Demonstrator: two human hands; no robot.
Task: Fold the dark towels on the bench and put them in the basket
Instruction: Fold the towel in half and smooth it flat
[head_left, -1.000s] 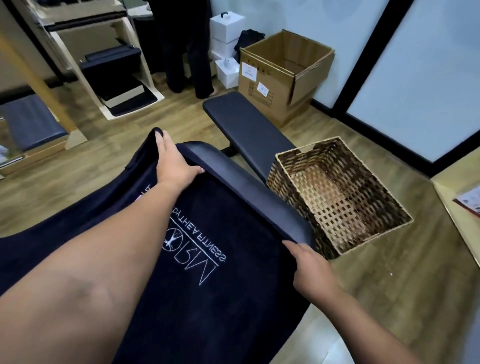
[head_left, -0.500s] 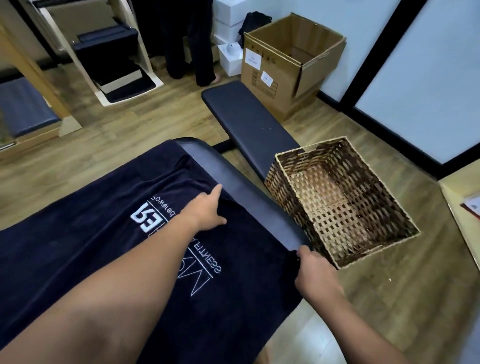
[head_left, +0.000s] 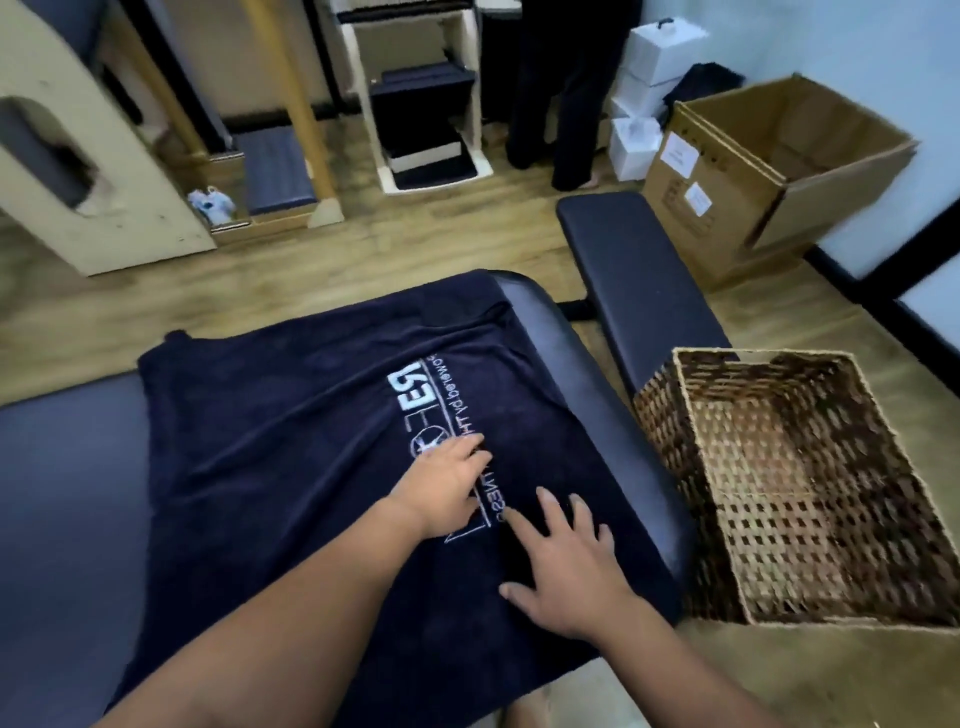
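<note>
Head view, towel: a dark towel (head_left: 291, 447) lay spread over the padded bench (head_left: 597, 395), its white lettering facing up and reading reversed; its right edge ran along the bench's bare right rim, and its near edge hung over the front.
Head view, left hand: the left hand (head_left: 447, 483) rested flat on the towel over the white lettering, fingers straight and pointing toward the right, gripping nothing.
Head view, right hand: the right hand (head_left: 566, 561) lay palm down on the towel just right of the left hand, fingers spread and straight (thumb stretched out to the left), holding nothing.
Head view, basket: a woven basket (head_left: 883, 509) stood on the wood floor (head_left: 363, 260) just right of the bench, touching or nearly touching its edge; no towel showed inside it.
Head view, second bench pad: a narrower dark pad (head_left: 639, 270) ran away behind the basket.
Head view, surroundings: an open cardboard box (head_left: 727, 208) sat by the wall at the far right, white boxes (head_left: 644, 104) stacked to its left, and a person's dark trouser legs (head_left: 566, 93) stood beside those.
</note>
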